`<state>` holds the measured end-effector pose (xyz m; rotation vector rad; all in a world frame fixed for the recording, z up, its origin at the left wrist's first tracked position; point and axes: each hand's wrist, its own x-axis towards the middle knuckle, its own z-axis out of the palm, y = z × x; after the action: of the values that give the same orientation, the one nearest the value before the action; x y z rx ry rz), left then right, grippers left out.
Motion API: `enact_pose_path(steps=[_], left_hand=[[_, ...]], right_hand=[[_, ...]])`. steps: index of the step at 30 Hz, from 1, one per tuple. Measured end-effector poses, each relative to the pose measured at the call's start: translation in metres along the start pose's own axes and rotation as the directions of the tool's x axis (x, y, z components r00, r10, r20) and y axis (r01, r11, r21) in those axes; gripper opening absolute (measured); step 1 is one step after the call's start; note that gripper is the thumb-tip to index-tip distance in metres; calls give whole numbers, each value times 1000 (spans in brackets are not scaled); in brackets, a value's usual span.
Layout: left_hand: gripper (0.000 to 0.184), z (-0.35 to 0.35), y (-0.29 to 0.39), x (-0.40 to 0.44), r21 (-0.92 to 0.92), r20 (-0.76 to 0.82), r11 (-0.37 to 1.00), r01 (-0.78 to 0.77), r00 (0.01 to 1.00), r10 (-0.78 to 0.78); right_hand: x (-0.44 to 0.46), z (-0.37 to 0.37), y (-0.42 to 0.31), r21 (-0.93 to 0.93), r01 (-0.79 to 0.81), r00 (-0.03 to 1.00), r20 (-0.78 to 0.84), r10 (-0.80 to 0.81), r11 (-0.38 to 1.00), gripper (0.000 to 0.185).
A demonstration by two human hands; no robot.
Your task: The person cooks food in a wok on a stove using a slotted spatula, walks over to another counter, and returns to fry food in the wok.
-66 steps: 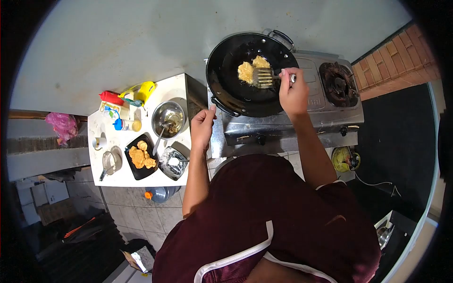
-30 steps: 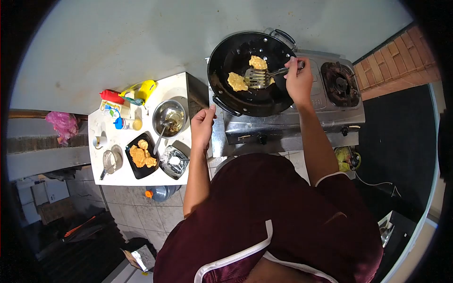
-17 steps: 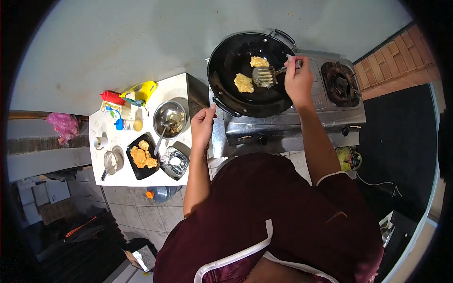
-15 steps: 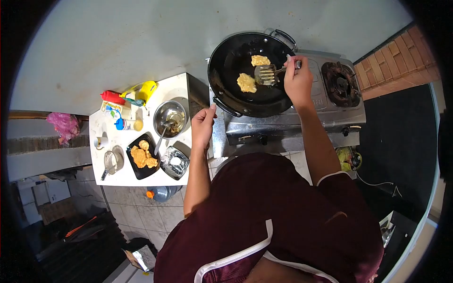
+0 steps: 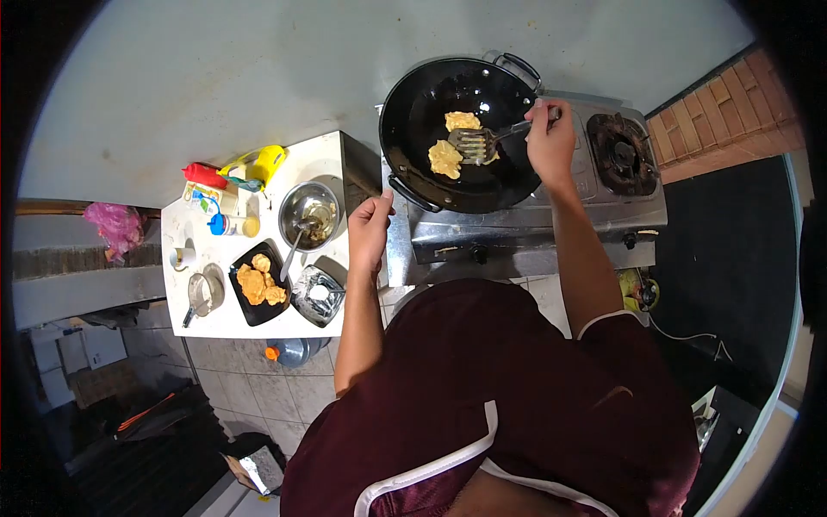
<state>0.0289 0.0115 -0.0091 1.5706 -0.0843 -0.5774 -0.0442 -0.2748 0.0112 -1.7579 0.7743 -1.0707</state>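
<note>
My right hand (image 5: pixel 551 146) is closed round the handle of a slotted spatula (image 5: pixel 472 146). The spatula's head lies inside a black two-handled wok (image 5: pixel 508 185), touching or very near two pieces of battered food: one piece (image 5: pixel 463 121) towards the far side and another piece (image 5: pixel 444 160) nearer me. My left hand (image 5: pixel 370 231) is closed, thumb up, beside the wok's near-left handle (image 5: pixel 413 195). Whether it touches that handle or holds anything is hidden.
The wok stands on a steel gas stove (image 5: pixel 534 241) with a second burner (image 5: pixel 622 155) at right. On the white table (image 5: pixel 207 323) are a steel bowl (image 5: pixel 291 200) with a spoon, a black plate (image 5: pixel 258 317) of fried pieces, a floury dish (image 5: pixel 310 314) and bottles. A water jug (image 5: pixel 297 351) is below.
The spatula has moved left in the wok, towards the food. Both pieces have shifted slightly left. My left hand has stayed nearly still.
</note>
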Motion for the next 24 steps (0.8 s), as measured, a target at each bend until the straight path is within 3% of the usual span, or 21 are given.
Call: enact_pose_path(steps=[10,13,24], left_hand=[[41,-4,7,-4,31,-64,999,30,998,-28],[42,-4,9,-4,-11,-87,1000,7,996,-8],[44,-8,8,-4,-19,-59,1000,21,998,-22]], right_hand=[[0,-6,-17,138,17,994,-114,-2,990,18],[-1,-6,-22,176,-11,997,-77,25,984,19],[-13,2,-23,133,77,994,-89,-66,988,18]])
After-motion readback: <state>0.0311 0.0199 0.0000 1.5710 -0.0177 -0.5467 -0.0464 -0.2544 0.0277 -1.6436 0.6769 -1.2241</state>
